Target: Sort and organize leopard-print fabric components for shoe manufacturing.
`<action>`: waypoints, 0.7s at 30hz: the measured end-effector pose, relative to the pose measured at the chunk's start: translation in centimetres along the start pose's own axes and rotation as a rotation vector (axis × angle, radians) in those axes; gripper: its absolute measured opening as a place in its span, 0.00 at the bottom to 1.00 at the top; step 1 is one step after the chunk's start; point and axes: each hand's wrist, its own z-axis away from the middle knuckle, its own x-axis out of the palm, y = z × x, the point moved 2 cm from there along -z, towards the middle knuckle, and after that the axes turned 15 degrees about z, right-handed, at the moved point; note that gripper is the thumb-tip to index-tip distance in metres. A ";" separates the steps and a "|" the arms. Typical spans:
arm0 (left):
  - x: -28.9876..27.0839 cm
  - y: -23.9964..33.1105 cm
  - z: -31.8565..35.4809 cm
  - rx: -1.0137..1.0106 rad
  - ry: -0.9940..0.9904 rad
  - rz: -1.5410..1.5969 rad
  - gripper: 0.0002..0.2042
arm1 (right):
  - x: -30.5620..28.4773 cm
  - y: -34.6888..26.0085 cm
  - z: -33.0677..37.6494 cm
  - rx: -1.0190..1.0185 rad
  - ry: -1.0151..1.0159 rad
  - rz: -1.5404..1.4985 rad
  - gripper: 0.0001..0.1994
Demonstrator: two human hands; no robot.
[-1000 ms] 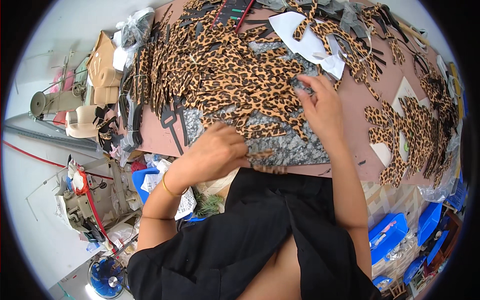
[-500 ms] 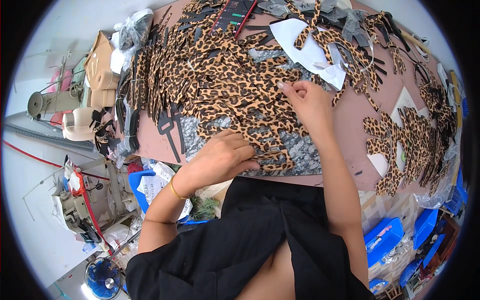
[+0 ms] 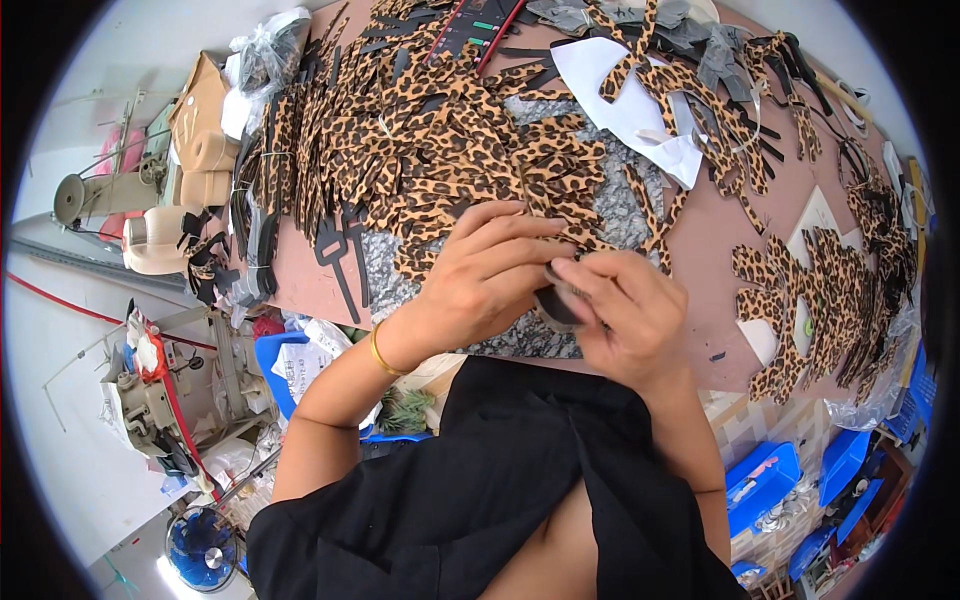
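My left hand point(image 3: 490, 275) and my right hand point(image 3: 632, 318) meet over the near edge of the pile. Between them is a strap with a dark face point(image 3: 556, 306), bent and slightly blurred. My right thumb and fingers pinch it. The left fingers are curled together beside the strap, and their tips at it are partly hidden. Under and beyond the hands lies a heap of leopard-print straps point(image 3: 440, 160), loosely layered on a grey speckled stone slab point(image 3: 640, 175). One single leopard-print strap point(image 3: 645, 210) lies apart, right of the heap.
A phone point(image 3: 475, 30) lies at the back of the pink table point(image 3: 700, 235). White paper point(image 3: 610, 95) sits behind the slab. More leopard-print pieces point(image 3: 830, 300) lie at the right. Black straps point(image 3: 333, 255) and tan thread cones point(image 3: 160, 240) are at the left, with blue bins point(image 3: 765, 485) below.
My right hand has come down from the far side of the heap to meet the left. The left hand has shifted right and forward. A dark-faced strap now shows between them.
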 end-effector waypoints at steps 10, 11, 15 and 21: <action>-3.7 2.5 1.5 -0.035 0.217 0.134 0.15 | 5.5 9.3 -2.1 0.552 -0.210 0.059 0.16; -3.8 2.2 1.3 -0.085 0.170 0.127 0.15 | 5.5 9.0 -2.4 0.630 -0.271 -0.038 0.17; -3.2 0.7 1.4 -0.110 -0.030 0.071 0.17 | 3.4 7.0 -2.1 0.685 -0.211 -0.279 0.15; -2.2 0.6 0.4 -0.054 -0.078 -0.129 0.10 | -1.4 0.7 -2.4 0.181 -0.227 -0.423 0.09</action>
